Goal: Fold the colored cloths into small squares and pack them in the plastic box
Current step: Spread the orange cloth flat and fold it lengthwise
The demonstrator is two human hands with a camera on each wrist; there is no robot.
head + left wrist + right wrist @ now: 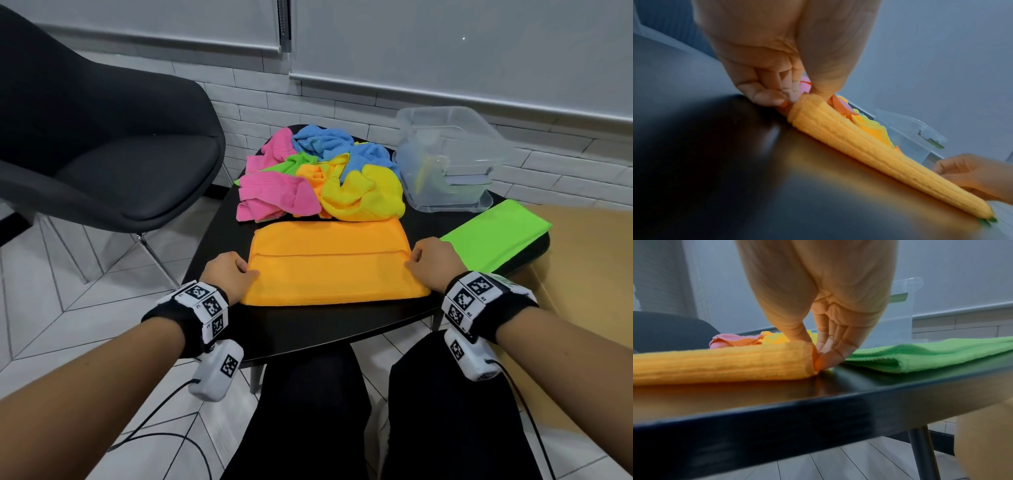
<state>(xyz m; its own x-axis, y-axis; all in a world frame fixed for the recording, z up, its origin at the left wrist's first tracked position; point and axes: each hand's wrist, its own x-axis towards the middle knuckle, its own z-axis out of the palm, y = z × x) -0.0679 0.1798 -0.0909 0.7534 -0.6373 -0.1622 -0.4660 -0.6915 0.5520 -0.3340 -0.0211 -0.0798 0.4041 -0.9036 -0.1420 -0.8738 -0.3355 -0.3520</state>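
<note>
Frame centre: left hand (228, 272) and right hand (434, 261) each pinch an end of the folded orange cloth (332, 270) on the black table (325, 329).

My forearms are bare. Each wrist wears a black band (191, 329) ringed with white blocks of black square-code markers, a cabled white camera pod (217, 371) beneath. Black trousers (315, 421).

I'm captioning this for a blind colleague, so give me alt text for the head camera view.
Two hands, left hand and right hand, pinch the ends of a folded orange cloth on a black table. Behind it lie a pile of colored cloths, a clear plastic box and a folded green cloth.
</note>
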